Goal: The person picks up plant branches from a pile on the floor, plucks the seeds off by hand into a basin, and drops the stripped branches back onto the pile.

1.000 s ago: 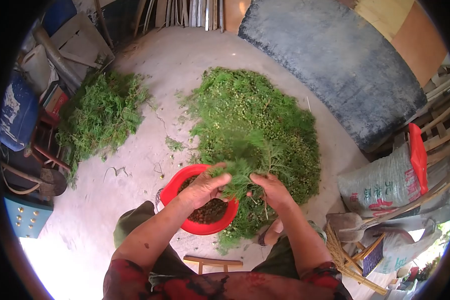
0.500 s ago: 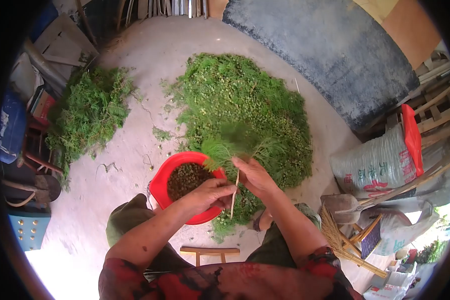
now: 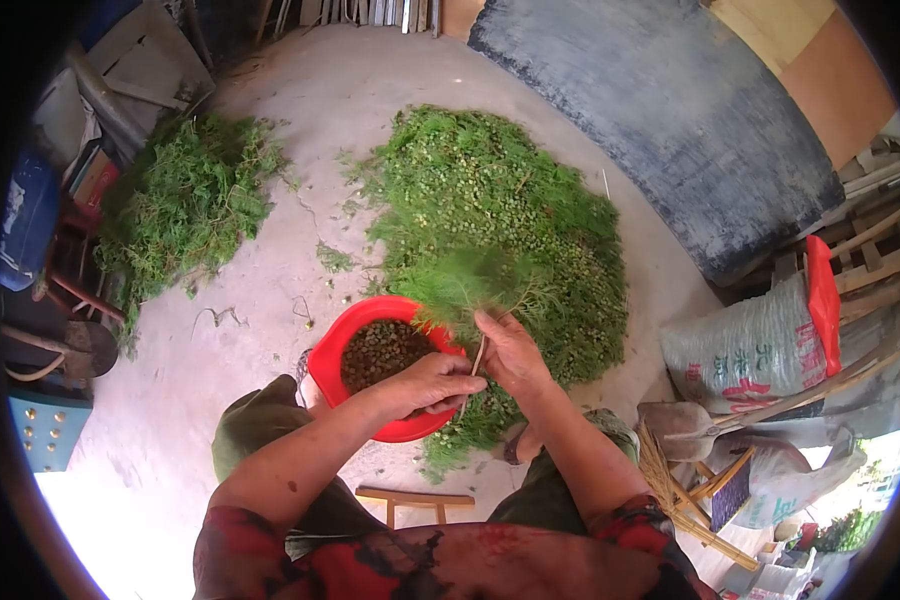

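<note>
A feathery green plant sprig [image 3: 478,285] with a pale bare stem stands between my two hands. My right hand [image 3: 512,352] pinches the stem just below the leaves. Lower down, the thumb and fingers of my left hand [image 3: 435,384] close around the same stem; its fingertips are partly hidden. Under my left forearm is a red basin [image 3: 322,362], with small round greenish-brown seed heads [image 3: 382,352] inside. Just beyond my hands spreads a large heap of green plants [image 3: 510,200] dotted with round pods.
A second green plant pile [image 3: 195,200] lies at the left. A small wooden stool [image 3: 415,497] stands between my legs. To the right are a full woven sack [image 3: 740,350], a shovel [image 3: 676,420] and a straw broom [image 3: 665,480]. A dark board [image 3: 660,120] leans at the back.
My view has shifted slightly, and the sprig's stem is now tilted more in my hands. Both hands stay on it, close to where they were.
</note>
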Demonstrator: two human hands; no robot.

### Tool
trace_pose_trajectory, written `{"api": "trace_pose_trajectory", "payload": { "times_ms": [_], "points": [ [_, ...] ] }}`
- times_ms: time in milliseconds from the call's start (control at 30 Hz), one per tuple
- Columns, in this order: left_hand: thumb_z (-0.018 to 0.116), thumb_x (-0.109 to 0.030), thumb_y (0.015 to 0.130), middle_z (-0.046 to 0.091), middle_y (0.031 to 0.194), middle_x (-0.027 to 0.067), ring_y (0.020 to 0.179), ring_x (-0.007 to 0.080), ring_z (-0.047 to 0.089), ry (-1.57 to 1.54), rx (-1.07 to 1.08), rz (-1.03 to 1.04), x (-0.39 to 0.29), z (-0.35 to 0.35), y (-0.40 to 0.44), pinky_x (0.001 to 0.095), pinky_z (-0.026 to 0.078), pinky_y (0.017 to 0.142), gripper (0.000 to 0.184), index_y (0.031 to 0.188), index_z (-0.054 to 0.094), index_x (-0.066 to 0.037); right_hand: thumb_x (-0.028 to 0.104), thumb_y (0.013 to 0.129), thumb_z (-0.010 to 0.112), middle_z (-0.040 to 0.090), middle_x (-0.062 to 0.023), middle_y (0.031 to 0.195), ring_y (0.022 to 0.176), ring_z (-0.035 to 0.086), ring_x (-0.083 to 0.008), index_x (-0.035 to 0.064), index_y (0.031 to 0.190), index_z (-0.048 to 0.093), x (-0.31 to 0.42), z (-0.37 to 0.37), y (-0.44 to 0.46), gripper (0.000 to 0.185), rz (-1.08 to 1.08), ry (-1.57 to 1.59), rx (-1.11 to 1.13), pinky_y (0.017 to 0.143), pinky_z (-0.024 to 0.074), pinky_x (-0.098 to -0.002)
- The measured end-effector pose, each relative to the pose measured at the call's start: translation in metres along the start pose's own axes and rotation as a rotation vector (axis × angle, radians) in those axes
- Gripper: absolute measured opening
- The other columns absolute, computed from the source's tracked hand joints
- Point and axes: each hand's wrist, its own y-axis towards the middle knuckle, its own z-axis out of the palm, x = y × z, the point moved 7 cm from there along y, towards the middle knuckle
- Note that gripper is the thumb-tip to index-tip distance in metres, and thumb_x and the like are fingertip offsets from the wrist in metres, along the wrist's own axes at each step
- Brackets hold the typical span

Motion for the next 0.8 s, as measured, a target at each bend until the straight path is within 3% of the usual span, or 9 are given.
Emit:
{"api": "trace_pose_trajectory", "payload": {
  "times_ms": [33, 133, 200, 233, 267, 333, 433, 567, 800],
  "points": [
    [0.064, -0.036, 0.086, 0.042, 0.056, -0.0042, 0.043, 0.0044, 0.034, -0.004, -0.019, -0.034, -0.001, -0.004, -0.005, 0.0208, 0.025, 0.038, 0.030, 0.085, 0.058, -0.006, 0.023, 0.093, 0.055, 0.059, -0.0096, 0.114, 0.098, 0.060, -0.0221, 0.0041, 0.119, 0.051, 0.000, 0.000, 0.000, 0.032, 0.023, -0.048, 0.015, 0.086, 0.0497, -0.0382],
    [0.058, -0.033, 0.088, 0.043, 0.057, -0.0044, 0.044, 0.0052, 0.037, -0.108, -0.238, 0.211, -0.039, -0.040, -0.026, 0.0206, 0.026, 0.039, 0.025, 0.083, 0.057, -0.009, 0.031, 0.092, 0.056, 0.061, -0.0115, 0.109, 0.095, 0.062, -0.0217, 0.0034, 0.117, 0.052, 0.008, -0.024, 0.000, 0.038, 0.101, -0.270, -0.017, 0.083, 0.0509, -0.0353],
    [0.048, -0.021, 0.091, 0.050, 0.061, -0.0023, 0.051, 0.0082, 0.045, -0.421, -0.806, 0.627, -0.082, -0.115, -0.077, 0.0225, 0.037, 0.047, 0.016, 0.083, 0.058, -0.010, 0.035, 0.091, 0.056, 0.063, -0.0126, 0.104, 0.092, 0.062, -0.0208, 0.0030, 0.117, 0.052, 0.007, -0.091, 0.005, 0.041, 0.168, -0.519, -0.139, 0.081, 0.0513, -0.0333],
    [0.048, -0.018, 0.091, 0.054, 0.066, -0.0006, 0.059, 0.0094, 0.051, 0.023, -0.827, 0.950, -0.094, -0.179, -0.108, 0.0227, 0.042, 0.055, 0.014, 0.085, 0.057, -0.008, 0.034, 0.091, 0.056, 0.063, -0.0132, 0.102, 0.090, 0.062, -0.0203, 0.0024, 0.116, 0.052, 0.003, -0.130, 0.006, 0.040, 0.206, -0.604, -0.253, 0.079, 0.0516, -0.0326],
    [0.052, -0.022, 0.091, 0.060, 0.086, 0.0062, 0.069, 0.0121, 0.055, -0.405, -0.684, 1.126, -0.112, -0.212, -0.146, 0.0237, 0.044, 0.063, 0.017, 0.094, 0.053, -0.005, 0.033, 0.090, 0.056, 0.064, -0.0137, 0.099, 0.088, 0.063, -0.0199, 0.0017, 0.115, 0.053, -0.002, -0.174, 0.005, 0.039, 0.244, -0.682, -0.369, 0.077, 0.0519, -0.0319],
    [0.056, -0.028, 0.091, 0.056, 0.108, 0.0127, 0.073, 0.0151, 0.056, -0.836, -0.865, 1.179, -0.120, -0.202, -0.184, 0.0257, 0.045, 0.064, 0.032, 0.108, 0.048, -0.003, 0.026, 0.090, 0.056, 0.064, -0.0135, 0.098, 0.086, 0.063, -0.0186, 0.0005, 0.113, 0.054, -0.025, -0.258, 0.013, 0.034, 0.480, -0.987, -0.281, 0.074, 0.0521, -0.0305],
    [0.057, -0.034, 0.091, 0.049, 0.122, 0.0174, 0.076, 0.0166, 0.056, -0.710, -0.831, 0.962, -0.098, -0.184, -0.145, 0.0263, 0.045, 0.065, 0.044, 0.119, 0.043, -0.003, 0.021, 0.089, 0.057, 0.063, -0.0153, 0.104, 0.090, 0.063, -0.0228, 0.0009, 0.115, 0.054, -0.065, -0.330, 0.020, 0.033, 0.484, -1.195, -0.458, 0.074, 0.0520, -0.0354],
    [0.059, -0.029, 0.090, 0.063, 0.089, 0.0113, 0.067, 0.0163, 0.059, -0.532, -0.695, 0.625, -0.083, -0.138, -0.087, 0.0257, 0.045, 0.060, 0.036, 0.114, 0.051, -0.003, 0.021, 0.088, 0.060, 0.059, -0.0170, 0.115, 0.097, 0.061, -0.0318, 0.0029, 0.125, 0.048, -0.133, -0.335, 0.041, 0.043, 0.274, -1.713, -0.172, 0.077, 0.0505, -0.0450],
    [0.061, -0.024, 0.089, 0.064, 0.079, 0.0071, 0.063, 0.0129, 0.061, -0.433, -0.634, 0.507, -0.078, -0.131, -0.057, 0.0242, 0.045, 0.056, 0.023, 0.103, 0.058, -0.006, 0.027, 0.086, 0.061, 0.061, -0.0198, 0.109, 0.098, 0.060, -0.0368, 0.0054, 0.124, 0.047, -0.158, -0.282, 0.064, 0.045, 0.617, -1.658, -0.337, 0.076, 0.0482, -0.0483]
  ]
}}
